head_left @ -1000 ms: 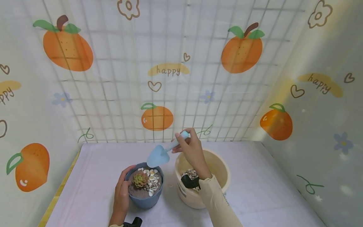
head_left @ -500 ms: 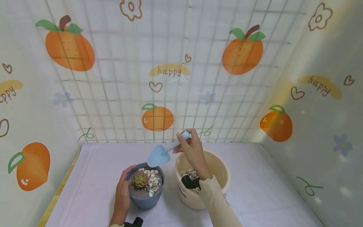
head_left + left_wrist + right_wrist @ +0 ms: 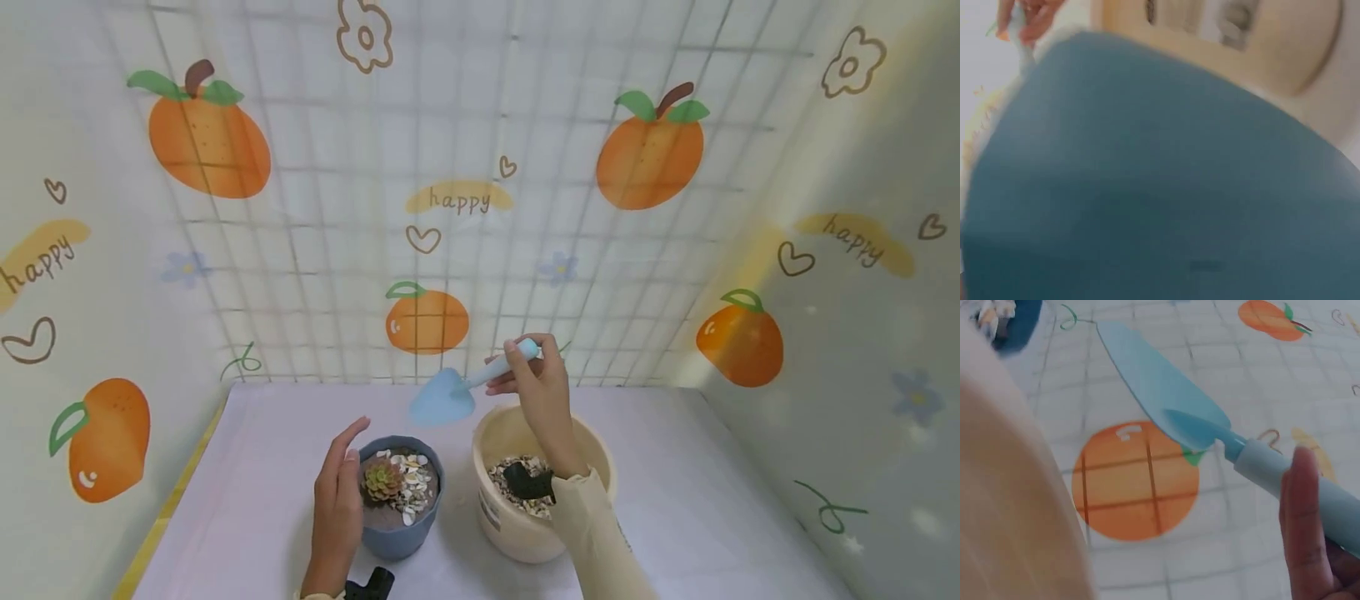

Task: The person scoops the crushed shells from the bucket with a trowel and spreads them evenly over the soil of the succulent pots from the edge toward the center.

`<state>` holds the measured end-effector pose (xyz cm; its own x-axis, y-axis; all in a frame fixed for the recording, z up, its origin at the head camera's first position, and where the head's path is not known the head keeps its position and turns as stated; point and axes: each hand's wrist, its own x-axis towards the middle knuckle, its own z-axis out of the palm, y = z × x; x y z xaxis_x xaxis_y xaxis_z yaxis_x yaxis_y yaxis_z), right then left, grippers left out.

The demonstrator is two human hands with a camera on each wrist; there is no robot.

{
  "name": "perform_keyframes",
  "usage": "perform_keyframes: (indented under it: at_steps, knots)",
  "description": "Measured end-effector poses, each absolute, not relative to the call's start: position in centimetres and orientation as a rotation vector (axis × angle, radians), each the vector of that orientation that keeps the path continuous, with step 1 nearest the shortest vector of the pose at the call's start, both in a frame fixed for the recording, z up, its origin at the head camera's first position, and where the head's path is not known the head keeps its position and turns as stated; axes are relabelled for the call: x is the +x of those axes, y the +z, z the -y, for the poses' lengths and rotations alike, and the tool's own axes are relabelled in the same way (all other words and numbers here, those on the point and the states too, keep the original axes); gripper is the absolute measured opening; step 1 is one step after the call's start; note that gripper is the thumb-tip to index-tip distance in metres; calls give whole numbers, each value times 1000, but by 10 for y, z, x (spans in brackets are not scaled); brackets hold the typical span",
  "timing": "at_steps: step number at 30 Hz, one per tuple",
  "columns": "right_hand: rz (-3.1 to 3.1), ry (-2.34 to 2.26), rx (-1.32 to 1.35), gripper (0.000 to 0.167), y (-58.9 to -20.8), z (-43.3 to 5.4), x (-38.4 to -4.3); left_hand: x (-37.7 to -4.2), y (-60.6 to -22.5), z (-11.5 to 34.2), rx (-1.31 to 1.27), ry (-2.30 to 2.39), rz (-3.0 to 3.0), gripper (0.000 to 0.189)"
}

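My right hand grips a light blue hand trowel by its handle, up above the gap between the two pots. In the right wrist view the trowel's blade looks bare. My left hand is beside the blue-grey flower pot, its fingers fairly straight and lifted off the rim. A small green and reddish succulent grows in that pot, with soil around it and white pebbles on its right side. The pot's blue wall fills most of the left wrist view.
A cream bucket stands right of the flower pot, with mixed pebbles at its bottom, partly hidden by my right wrist. White cloth covers the table. A fruit-print curtain over a wire grid rises behind and at both sides.
The trowel in my right hand has moved right, away from the blue-grey pot's rim. My left hand has let go of the pot, its fingers straightening. The head view has shifted slightly.
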<state>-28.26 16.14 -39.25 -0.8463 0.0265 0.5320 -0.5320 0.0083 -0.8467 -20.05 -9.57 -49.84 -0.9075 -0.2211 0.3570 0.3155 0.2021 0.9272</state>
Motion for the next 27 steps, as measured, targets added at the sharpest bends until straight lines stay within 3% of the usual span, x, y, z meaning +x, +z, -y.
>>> perform_keyframes:
  at_steps: [14,27]
  knots:
    - [1790,1771,283,33,-378,-224,-271,-194,-476,28,-436,-1820,2011,40]
    - [1896,1727,72,36,-410,-251,-270,-190,-485,-23,-520,-2022,2029,40]
